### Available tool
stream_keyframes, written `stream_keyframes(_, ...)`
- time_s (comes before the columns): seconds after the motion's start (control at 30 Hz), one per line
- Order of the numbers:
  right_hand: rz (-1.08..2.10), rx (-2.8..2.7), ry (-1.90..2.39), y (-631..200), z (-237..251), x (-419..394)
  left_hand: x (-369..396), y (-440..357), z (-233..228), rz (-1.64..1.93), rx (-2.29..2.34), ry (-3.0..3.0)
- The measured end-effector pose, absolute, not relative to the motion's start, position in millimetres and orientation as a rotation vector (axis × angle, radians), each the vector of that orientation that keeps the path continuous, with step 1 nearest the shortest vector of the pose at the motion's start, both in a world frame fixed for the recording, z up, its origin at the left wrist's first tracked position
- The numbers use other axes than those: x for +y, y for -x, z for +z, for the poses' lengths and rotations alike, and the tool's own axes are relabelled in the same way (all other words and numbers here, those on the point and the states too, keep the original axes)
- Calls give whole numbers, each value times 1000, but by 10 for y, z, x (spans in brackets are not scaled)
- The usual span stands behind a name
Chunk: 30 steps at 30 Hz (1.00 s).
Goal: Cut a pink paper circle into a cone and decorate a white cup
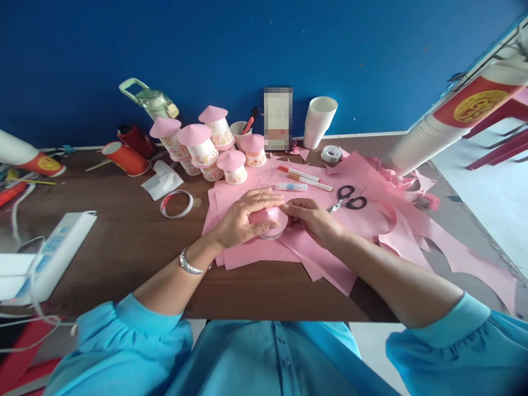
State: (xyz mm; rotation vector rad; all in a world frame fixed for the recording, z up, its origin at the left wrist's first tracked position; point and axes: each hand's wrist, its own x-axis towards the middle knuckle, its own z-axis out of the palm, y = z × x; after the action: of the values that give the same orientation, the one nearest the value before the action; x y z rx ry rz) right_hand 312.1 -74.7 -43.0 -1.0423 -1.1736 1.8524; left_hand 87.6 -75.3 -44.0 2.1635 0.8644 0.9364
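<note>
Blue sleeves fill the bottom of the frame; above them both hands meet at centre. Left hand is curled over a small paper cup with a pink paper cap, fingers spread across the top. Right hand pinches the cup's right edge with its fingertips. The cup rests on loose pink paper sheets on the brown table.

Judgement: the cap seats best with even pressure round the rim and the cup held still on the sheets.

Just above the hands lie a glue stick, two markers and scissors, all close enough to be knocked. Finished capped cups stand upper centre-left, well apart. A tape ring lies left of the sheets. A stack of plain cups stands upper right of centre. Offcuts crowd the right side.
</note>
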Motion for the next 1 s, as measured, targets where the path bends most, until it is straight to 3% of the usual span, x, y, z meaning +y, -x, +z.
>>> stream_keyframes(1.0,1784,-1171,1030,-3123,-515,-735,-642,-915,-434,977,783,-2274)
